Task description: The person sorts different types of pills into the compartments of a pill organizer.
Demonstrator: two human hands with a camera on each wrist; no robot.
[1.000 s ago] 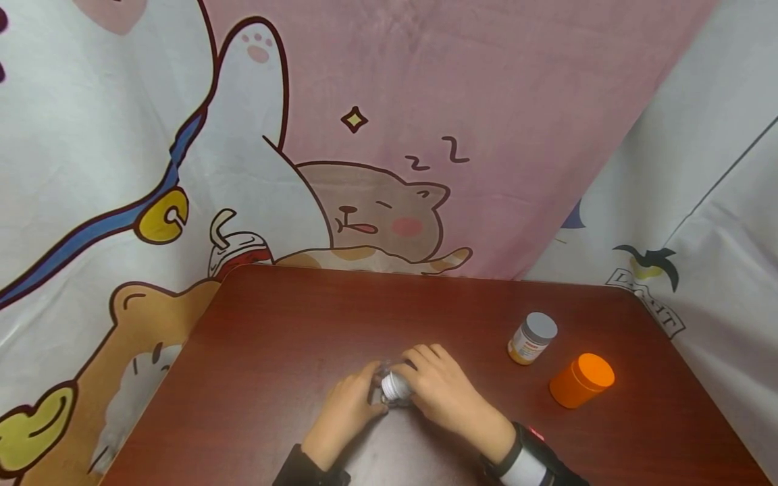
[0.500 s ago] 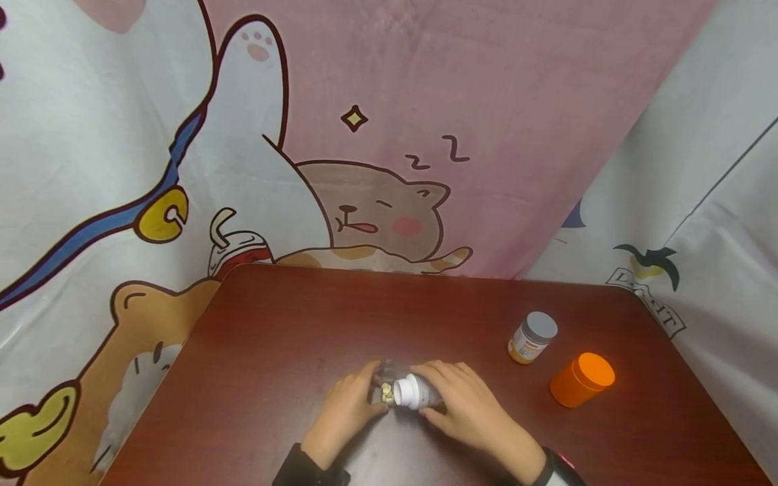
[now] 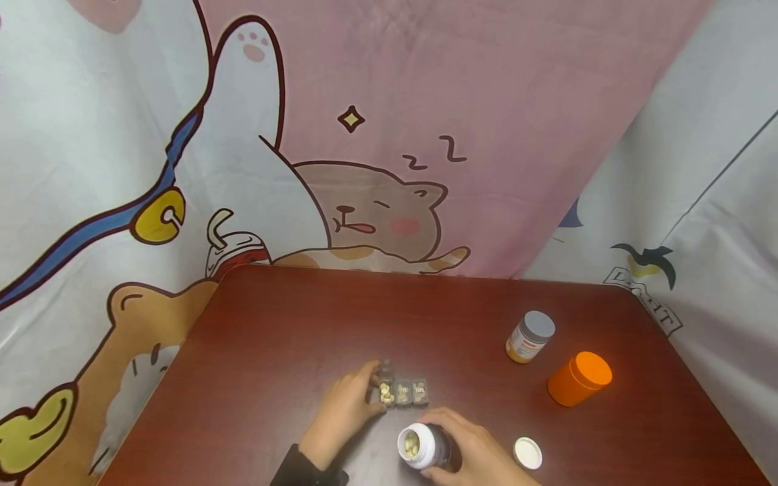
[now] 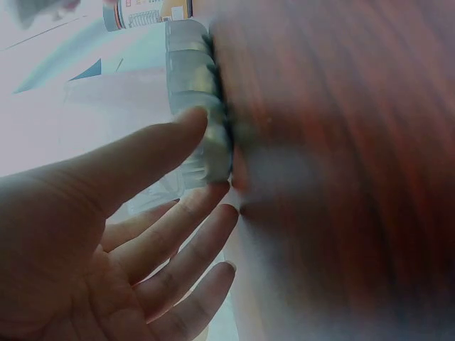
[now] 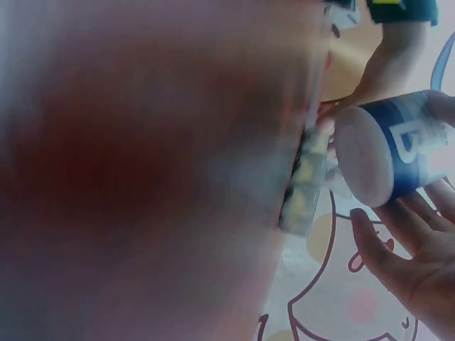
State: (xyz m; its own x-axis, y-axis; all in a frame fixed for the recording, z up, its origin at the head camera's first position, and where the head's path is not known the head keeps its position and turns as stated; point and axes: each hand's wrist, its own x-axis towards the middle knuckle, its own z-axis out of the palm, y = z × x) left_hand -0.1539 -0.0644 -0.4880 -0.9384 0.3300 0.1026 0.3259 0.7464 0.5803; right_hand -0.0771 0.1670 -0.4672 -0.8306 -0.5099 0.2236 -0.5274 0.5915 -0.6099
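A small clear pill organizer [image 3: 404,393] lies on the table. Its leftmost compartment has its lid raised and holds pale yellow tablets [image 3: 386,394]; the compartments to the right have their lids down. My left hand [image 3: 342,413] pinches the organizer's left end, thumb on the near side and fingers at the far side. In the left wrist view the thumb [image 4: 160,153] overlaps that end. My right hand [image 3: 477,451] grips a white-necked pill bottle [image 3: 428,445], tilted with its uncapped mouth facing up and left; tablets show inside. The right wrist view shows the bottle's base [image 5: 364,156].
A white cap [image 3: 527,453] lies on the table right of my right hand. Farther right stand a grey-lidded jar [image 3: 530,337] and an orange bottle [image 3: 579,379]. A cartoon-printed cloth [image 3: 516,135] hangs behind the table [image 3: 292,324].
My right hand has drawn the bottle away from the organizer, towards me, and turned its mouth upward. The organizer's right compartments and the white cap have come into sight. My left hand stays put.
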